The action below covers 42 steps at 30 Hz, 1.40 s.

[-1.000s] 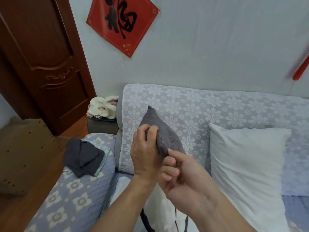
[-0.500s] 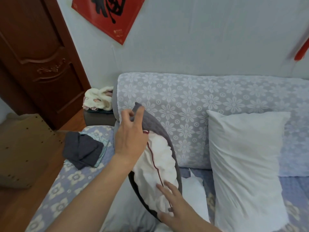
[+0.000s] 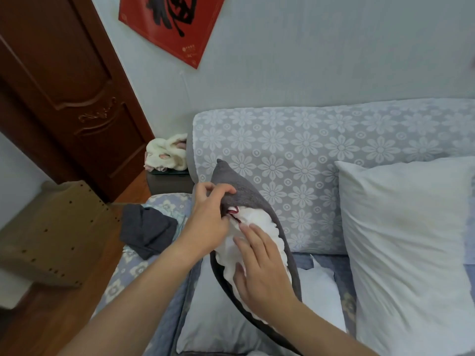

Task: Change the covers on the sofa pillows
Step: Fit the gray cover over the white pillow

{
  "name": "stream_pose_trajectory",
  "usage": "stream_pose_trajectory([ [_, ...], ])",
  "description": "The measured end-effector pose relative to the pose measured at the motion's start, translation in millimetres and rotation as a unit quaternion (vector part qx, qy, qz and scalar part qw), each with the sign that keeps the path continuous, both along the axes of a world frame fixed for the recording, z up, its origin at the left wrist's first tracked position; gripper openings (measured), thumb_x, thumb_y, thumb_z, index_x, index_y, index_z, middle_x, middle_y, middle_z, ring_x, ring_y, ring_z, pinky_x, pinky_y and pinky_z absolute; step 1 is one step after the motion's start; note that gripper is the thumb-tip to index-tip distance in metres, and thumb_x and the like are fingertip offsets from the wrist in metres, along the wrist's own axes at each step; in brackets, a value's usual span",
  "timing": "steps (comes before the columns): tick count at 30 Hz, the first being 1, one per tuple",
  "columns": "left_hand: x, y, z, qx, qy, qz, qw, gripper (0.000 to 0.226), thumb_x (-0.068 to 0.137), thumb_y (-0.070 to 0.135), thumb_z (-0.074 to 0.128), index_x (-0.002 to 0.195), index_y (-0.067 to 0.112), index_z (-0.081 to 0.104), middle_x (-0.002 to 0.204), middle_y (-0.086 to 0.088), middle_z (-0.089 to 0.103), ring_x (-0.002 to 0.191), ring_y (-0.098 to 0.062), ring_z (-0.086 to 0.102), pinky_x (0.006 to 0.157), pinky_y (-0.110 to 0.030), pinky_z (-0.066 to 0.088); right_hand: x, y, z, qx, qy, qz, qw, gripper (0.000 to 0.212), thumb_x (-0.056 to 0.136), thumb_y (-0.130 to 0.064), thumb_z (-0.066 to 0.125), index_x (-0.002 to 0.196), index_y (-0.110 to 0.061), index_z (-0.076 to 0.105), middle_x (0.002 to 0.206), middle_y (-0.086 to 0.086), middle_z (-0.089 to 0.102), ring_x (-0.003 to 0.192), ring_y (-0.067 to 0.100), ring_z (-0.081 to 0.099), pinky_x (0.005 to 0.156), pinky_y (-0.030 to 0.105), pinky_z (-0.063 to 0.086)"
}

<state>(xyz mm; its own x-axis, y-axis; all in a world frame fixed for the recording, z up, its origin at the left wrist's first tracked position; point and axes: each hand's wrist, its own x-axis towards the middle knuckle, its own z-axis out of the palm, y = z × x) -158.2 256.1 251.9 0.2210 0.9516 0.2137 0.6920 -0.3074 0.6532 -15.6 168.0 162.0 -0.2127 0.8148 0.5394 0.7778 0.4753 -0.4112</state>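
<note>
Standing on edge near frame centre, the grey cover [image 3: 246,191] has its open side facing the camera, and the white pillow [image 3: 259,232] bulges out of the slit. The cover's pointed top corner leans against the sofa back [image 3: 308,150], at 12 o'clock from the hands.

Left hand [image 3: 208,222]: fingers curled over the upper edge of the cover, pinching the grey fabric just above the opening. A small red-and-white bit sits at the top of the slit beside the fingertips; too small to tell what it is.

Right hand [image 3: 259,268]: at 5 o'clock from the left hand. Fingers straight and spread, lying flat on the exposed pillow inside the opening. No curl round anything.

Base of the cover rests on a second white pillow [image 3: 221,312] lying flat on the seat, at 6 o'clock. A third, larger white pillow [image 3: 406,253] stands propped against the sofa back at 3 o'clock, just beside the cover, not touching it as far as visible.

Surroundings: dark folded cloth [image 3: 149,229] on the sofa's arm end at 9 o'clock. Cream fluffy bundle [image 3: 167,156] on a low stand at 11 o'clock. Brown door [image 3: 64,86] at 10 o'clock. Red wall hanging [image 3: 174,24] at 12 o'clock, partly cut off by the top edge. Cardboard box [image 3: 51,227] on the floor at 9 o'clock.
</note>
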Motion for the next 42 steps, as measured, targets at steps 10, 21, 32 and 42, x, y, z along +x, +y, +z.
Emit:
stream_pose_trajectory([
  [10, -27.3, 8.6, 21.3, 0.032, -0.055, -0.017, 0.998, 0.018, 0.097, 0.007, 0.064, 0.105, 0.014, 0.077, 0.091, -0.002, 0.056, 0.067, -0.012, 0.066, 0.068, -0.021, 0.055, -23.7, 36.5, 20.5, -0.023, -0.084, -0.067, 0.994, 0.062, 0.087, -0.019, 0.054, 0.148, -0.016, 0.043, 0.141, 0.003, 0.047, 0.119, 0.028, 0.047, 0.099, 0.040, 0.040],
  [21, -31.1, 12.0, 67.5, 0.106, 0.083, -0.199, 0.971, 0.010, 0.093, 0.017, 0.071, 0.100, 0.021, 0.078, 0.085, 0.017, 0.055, 0.078, -0.004, 0.059, 0.071, -0.017, 0.043, -13.5, 47.5, 78.4, -0.198, 0.069, -0.007, 0.978, 0.013, 0.087, -0.016, 0.047, 0.087, -0.022, 0.059, 0.079, -0.002, 0.053, 0.068, 0.017, 0.053, 0.060, 0.035, 0.043],
  [32, -19.4, -5.7, 47.0, 0.059, -0.045, -0.234, 0.969, 0.026, 0.099, 0.037, 0.056, 0.119, 0.030, 0.072, 0.097, 0.019, 0.061, 0.108, -0.009, 0.058, 0.097, -0.023, 0.044, 7.1, 19.3, 95.0, -0.445, 0.746, 0.150, 0.472, 0.030, 0.086, -0.014, 0.060, 0.111, -0.006, 0.073, 0.116, 0.013, 0.065, 0.108, 0.026, 0.061, 0.104, 0.038, 0.037],
  [42, -11.7, 8.4, 1.5, -0.106, 0.098, -0.253, 0.956, 0.048, 0.103, 0.044, 0.050, 0.150, 0.046, 0.037, 0.147, 0.034, 0.035, 0.134, 0.009, 0.039, 0.108, -0.020, 0.037, 51.9, 15.0, 106.6, -0.352, 0.806, -0.065, 0.472, 0.032, 0.098, -0.017, 0.057, 0.119, 0.007, 0.064, 0.111, 0.027, 0.071, 0.102, 0.034, 0.072, 0.096, 0.048, 0.055],
])
